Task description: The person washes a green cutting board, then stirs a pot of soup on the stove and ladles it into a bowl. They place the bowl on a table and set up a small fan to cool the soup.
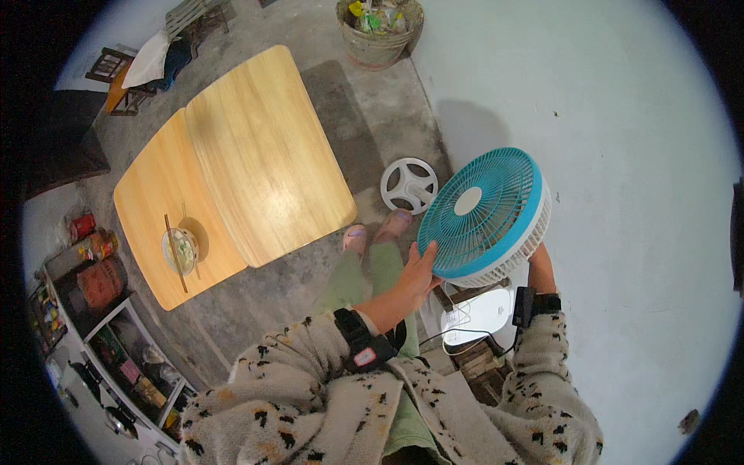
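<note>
A standing fan's head [482, 215] with a teal front ring, a pale hub and a white rear cage is tilted before me. My left hand [415, 279] grips the lower left of its rim, the thumb on the teal ring. My right hand [540, 270] reaches behind the right side of the cage, where its fingers are mostly hidden. Below and beyond the fan head, its white round base [409, 186] rests on the concrete floor close to my feet. Under the cage, a white flat device [479, 317] with cords sits on a wooden stand [482, 366].
A folding wooden table [261, 157] stands to the left, bearing a bowl [180, 253] with chopsticks [174, 256] across it. A trash bucket [381, 40] is by the wall [628, 232]. Shelves [133, 360] hold various goods at lower left. A draped chair [145, 64] stands farther off.
</note>
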`<state>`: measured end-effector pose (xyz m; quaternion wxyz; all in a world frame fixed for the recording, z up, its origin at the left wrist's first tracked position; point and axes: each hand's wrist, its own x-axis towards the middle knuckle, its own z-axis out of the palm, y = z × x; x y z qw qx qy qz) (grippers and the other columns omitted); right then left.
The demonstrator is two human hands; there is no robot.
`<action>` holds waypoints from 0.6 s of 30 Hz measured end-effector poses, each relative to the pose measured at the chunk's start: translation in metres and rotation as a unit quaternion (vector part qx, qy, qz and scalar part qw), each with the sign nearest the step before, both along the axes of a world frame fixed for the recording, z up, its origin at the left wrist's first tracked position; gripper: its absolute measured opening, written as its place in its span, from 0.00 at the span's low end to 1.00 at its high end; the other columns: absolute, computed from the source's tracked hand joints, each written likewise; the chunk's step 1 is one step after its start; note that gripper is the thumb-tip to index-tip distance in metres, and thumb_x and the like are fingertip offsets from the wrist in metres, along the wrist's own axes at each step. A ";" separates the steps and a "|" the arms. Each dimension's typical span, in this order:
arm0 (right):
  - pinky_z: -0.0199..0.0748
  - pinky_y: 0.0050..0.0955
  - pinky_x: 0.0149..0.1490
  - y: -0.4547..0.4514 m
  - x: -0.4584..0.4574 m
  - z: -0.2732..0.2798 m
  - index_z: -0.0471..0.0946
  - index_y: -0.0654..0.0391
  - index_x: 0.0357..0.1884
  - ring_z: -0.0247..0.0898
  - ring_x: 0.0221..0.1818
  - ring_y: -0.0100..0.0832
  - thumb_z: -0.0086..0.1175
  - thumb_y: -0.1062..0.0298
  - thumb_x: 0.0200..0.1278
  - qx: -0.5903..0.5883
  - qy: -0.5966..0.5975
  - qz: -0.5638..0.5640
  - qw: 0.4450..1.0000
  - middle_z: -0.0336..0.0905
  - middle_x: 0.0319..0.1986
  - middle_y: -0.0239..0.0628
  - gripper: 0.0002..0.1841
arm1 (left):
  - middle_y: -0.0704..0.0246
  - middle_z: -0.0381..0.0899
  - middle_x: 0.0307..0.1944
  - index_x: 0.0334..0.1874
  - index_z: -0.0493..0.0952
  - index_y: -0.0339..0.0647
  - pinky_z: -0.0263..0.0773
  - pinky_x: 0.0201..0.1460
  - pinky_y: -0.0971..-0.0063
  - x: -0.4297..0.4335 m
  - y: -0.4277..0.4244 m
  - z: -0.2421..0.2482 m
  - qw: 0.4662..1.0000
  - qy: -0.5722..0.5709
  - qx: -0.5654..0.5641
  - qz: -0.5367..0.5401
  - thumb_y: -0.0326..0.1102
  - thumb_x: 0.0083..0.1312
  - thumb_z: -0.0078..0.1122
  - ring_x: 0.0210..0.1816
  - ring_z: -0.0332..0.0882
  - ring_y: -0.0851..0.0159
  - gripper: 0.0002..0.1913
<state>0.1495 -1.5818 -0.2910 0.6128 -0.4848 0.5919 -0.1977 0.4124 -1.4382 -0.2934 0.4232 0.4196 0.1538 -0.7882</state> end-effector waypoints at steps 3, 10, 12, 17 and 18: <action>0.64 0.35 0.58 -0.006 0.004 0.000 0.67 0.58 0.59 0.65 0.55 0.33 0.60 0.62 0.54 -0.003 -0.006 0.002 1.000 0.69 0.54 0.39 0.29 | 0.64 0.58 0.61 0.70 0.32 0.52 0.65 0.54 0.64 -0.003 -0.008 -0.012 1.000 -0.009 0.004 0.021 0.57 0.64 0.48 0.55 0.65 0.62 0.43; 0.63 0.34 0.59 -0.027 0.033 -0.001 0.66 0.59 0.59 0.65 0.55 0.33 0.60 0.62 0.54 -0.009 -0.033 0.024 0.999 0.69 0.55 0.40 0.30 | 0.66 0.60 0.61 0.70 0.35 0.52 0.67 0.51 0.65 0.015 -0.019 0.002 0.999 -0.014 0.040 0.018 0.54 0.65 0.48 0.53 0.67 0.63 0.40; 0.62 0.34 0.59 -0.034 0.042 -0.002 0.66 0.59 0.59 0.64 0.56 0.33 0.60 0.62 0.54 -0.008 -0.043 0.035 0.998 0.69 0.55 0.40 0.30 | 0.66 0.60 0.61 0.69 0.37 0.53 0.67 0.52 0.66 0.021 -0.021 0.010 1.000 -0.002 0.020 0.024 0.54 0.66 0.48 0.53 0.68 0.63 0.38; 0.61 0.34 0.60 -0.043 0.055 -0.006 0.66 0.60 0.59 0.64 0.56 0.33 0.59 0.62 0.54 0.000 -0.060 0.048 0.997 0.68 0.55 0.40 0.30 | 0.72 0.64 0.58 0.64 0.53 0.54 0.66 0.53 0.65 0.024 -0.016 0.023 0.997 -0.010 0.071 0.022 0.51 0.69 0.42 0.53 0.68 0.66 0.25; 0.61 0.34 0.60 -0.042 0.057 -0.005 0.66 0.60 0.59 0.64 0.56 0.33 0.59 0.62 0.54 0.001 -0.064 0.050 0.997 0.68 0.55 0.40 0.30 | 0.72 0.64 0.57 0.63 0.53 0.54 0.66 0.52 0.65 0.024 -0.013 0.025 0.997 -0.005 0.071 0.032 0.52 0.69 0.42 0.52 0.67 0.66 0.24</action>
